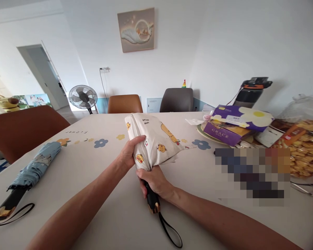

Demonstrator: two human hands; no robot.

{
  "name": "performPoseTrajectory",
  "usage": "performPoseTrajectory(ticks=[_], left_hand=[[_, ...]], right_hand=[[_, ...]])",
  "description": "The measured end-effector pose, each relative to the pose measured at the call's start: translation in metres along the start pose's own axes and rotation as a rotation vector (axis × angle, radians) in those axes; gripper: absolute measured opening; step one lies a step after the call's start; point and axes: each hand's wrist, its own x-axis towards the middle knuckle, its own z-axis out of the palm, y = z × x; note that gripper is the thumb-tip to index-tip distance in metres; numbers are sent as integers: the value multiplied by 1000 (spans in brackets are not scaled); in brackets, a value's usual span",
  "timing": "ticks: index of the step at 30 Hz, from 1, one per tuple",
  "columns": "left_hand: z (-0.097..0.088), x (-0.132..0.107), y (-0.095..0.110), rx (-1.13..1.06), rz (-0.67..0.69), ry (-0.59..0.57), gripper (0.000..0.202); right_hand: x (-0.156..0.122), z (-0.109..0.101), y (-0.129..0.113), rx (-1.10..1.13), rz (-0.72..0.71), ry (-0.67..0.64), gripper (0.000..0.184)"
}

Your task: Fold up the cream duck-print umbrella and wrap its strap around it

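Observation:
A cream folding umbrella (156,139) with yellow duck prints is held tilted over the middle of the table. Its canopy is collapsed, with a loose flap spreading to the right. My left hand (131,151) grips the canopy's left side, thumb lying on the cloth. Lower down, my right hand (156,180) is wrapped round the canopy's base and the top of the black handle (152,198). A black wrist strap (170,231) hangs from the handle's gold end. Off to the left lies a blue folded umbrella (38,165) with a black handle, touched by neither hand.
The white table (99,194) carries printed flowers. On its right are a purple tissue box (224,132), a dark bottle (250,93), a bag of snacks (306,149) and a blurred-out patch. Chairs (124,103) and a fan (82,97) stand beyond.

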Motion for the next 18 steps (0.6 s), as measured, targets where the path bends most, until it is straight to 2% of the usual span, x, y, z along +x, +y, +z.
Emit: performPoseTrajectory(ticks=[5,9,12,16,18], left_hand=[[-2,2,3,-2,73,89,44],[-4,3,4,22,98,120,43],[-4,2,5,39,100,99,43],[-8,5,3,5,63,17,47],[-13,10,-1,-39,25,-26,57]], right_hand=[[3,1,-5,81,48,-15,15],[3,-1,-10,123,132,-66,22],[4,-3,-9,104,141,-122,18],[5,-3,-3,103,100,-51,16],[5,-2,0,126,89,-46,18]])
